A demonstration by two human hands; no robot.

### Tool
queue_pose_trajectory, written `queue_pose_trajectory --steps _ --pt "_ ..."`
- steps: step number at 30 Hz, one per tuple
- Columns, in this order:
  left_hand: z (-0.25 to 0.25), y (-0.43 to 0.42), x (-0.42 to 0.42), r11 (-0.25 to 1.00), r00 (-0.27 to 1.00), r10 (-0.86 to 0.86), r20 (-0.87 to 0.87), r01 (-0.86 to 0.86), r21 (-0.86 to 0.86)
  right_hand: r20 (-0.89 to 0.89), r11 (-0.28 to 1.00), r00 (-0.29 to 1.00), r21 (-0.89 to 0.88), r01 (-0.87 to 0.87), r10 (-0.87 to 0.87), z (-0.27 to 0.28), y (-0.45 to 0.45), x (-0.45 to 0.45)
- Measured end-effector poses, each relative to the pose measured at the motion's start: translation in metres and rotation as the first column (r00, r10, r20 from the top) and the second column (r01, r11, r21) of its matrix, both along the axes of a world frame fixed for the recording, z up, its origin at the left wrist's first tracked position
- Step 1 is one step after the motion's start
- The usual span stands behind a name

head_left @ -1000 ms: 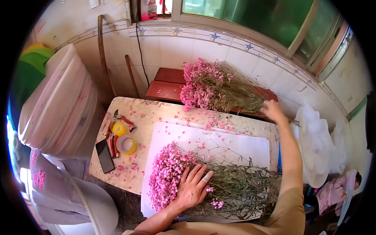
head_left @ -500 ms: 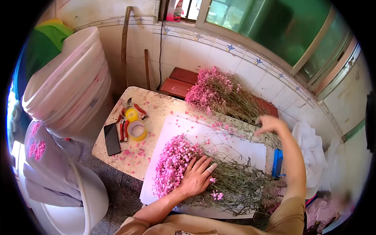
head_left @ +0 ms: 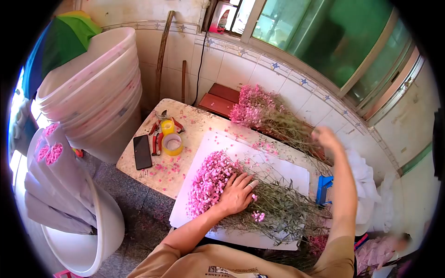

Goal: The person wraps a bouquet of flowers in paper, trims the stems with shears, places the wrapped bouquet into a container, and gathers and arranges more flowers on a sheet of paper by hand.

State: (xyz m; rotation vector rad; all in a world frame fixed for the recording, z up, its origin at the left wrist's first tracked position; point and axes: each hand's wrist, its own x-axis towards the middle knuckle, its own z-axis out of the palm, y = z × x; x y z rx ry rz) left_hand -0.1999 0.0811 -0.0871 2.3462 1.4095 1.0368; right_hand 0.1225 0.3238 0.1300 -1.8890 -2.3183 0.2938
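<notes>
A bunch of pink baby's breath point(head_left: 211, 178) lies across white paper point(head_left: 296, 178) on the table, its green stems point(head_left: 282, 208) pointing right. My left hand point(head_left: 237, 192) rests flat on this bunch where blossoms meet stems, fingers spread, a pale wrap on one finger. Farther back, a second bunch of pink flowers point(head_left: 255, 106) lies along a reddish-brown bench by the wall. My right hand point(head_left: 327, 138) reaches to the stem end of that second bunch. Its fingers are curled together around the stems, slightly smeared by motion.
On the wooden table point(head_left: 185, 129) lie a phone point(head_left: 142, 152), red-handled pruning shears point(head_left: 156, 142), tape rolls point(head_left: 172, 144) and scattered petals. A blue tool point(head_left: 324, 190) sits at the right edge. Stacked white tubs point(head_left: 97, 92) stand left. Another person point(head_left: 380, 252) is at lower right.
My right hand has gone from open, spread fingers to closed at the back bunch's stems. My left hand stays on the front bunch. The whole view has shifted slightly.
</notes>
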Motion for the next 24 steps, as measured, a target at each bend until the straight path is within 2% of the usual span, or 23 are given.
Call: queue_pose_trajectory --steps 1,2,3,4,6,10,11,13,15,16,18,19,20,21,22,24 --pt "0.003 0.000 0.000 1.000 1.000 0.001 0.000 -0.001 -0.012 0.004 0.991 0.995 -0.086 0.104 -0.104 0.051 -0.013 -0.021" --pt "0.003 0.000 0.000 1.000 1.000 0.001 0.006 -0.001 -0.011 -0.008 0.995 0.996 -0.044 0.085 -0.086 0.092 -0.022 -0.031" --pt "0.003 -0.001 0.000 1.000 1.000 0.003 0.002 -0.003 -0.008 -0.050 0.990 0.988 -0.013 0.143 -0.144 0.137 -0.054 -0.060" --pt "0.004 -0.001 0.000 1.000 1.000 0.006 -0.002 -0.006 -0.006 -0.022 0.996 0.998 0.063 0.062 -0.061 0.167 -0.060 -0.056" --pt "0.003 -0.002 0.000 1.000 1.000 0.005 0.002 -0.005 -0.010 0.098 0.982 0.995 0.188 -0.004 -0.014 0.234 -0.082 -0.052" --pt "0.011 -0.003 -0.002 0.999 0.999 -0.022 0.025 0.023 -0.042 -0.183 0.873 0.979 0.460 0.163 -0.086 0.319 -0.166 -0.019" --pt "0.017 -0.003 -0.003 0.997 0.998 -0.034 0.052 0.037 -0.062 -0.161 0.867 0.985 0.481 0.131 -0.059 0.326 -0.182 -0.004" --pt "0.035 -0.005 -0.005 0.999 0.991 -0.043 0.125 0.047 -0.025 -0.162 0.861 0.987 0.502 0.077 0.006 0.319 -0.204 0.039" --pt "0.061 -0.010 -0.009 0.997 0.972 -0.052 0.230 0.039 0.061 -0.167 0.837 0.984 0.546 0.044 0.056 0.274 -0.227 0.061" --pt "0.076 -0.014 -0.011 0.999 0.969 -0.037 0.246 0.027 0.043 -0.145 0.814 0.987 0.580 0.032 0.065 0.244 -0.240 0.067" --pt "0.101 -0.021 -0.014 0.981 0.752 -0.136 0.645 0.195 -0.020 0.026 0.718 0.996 0.692 -0.075 0.080 0.187 -0.269 0.079" --pt "0.104 -0.024 -0.011 0.951 0.562 -0.141 0.815 0.304 -0.045 0.074 0.677 0.991 0.725 -0.130 0.111 0.161 -0.283 0.082" --pt "0.103 -0.023 -0.010 0.956 0.556 -0.124 0.822 0.289 -0.051 0.124 0.631 0.983 0.754 -0.183 0.137 0.135 -0.296 0.084" --pt "0.102 -0.019 -0.010 0.836 0.441 -0.101 0.892 0.524 -0.164 -0.115 0.774 0.981 0.631 -0.049 0.156 0.119 -0.315 0.073" --pt "0.102 -0.017 -0.008 0.642 0.329 -0.045 0.943 0.733 -0.225 -0.157 0.797 0.975 0.603 -0.030 0.156 0.111 -0.328 0.072" --pt "0.106 -0.023 0.006 0.566 0.609 -0.334 0.719 0.740 -0.363 -0.209 0.817 0.967 0.576 0.004 0.143 0.108 -0.345 0.077"
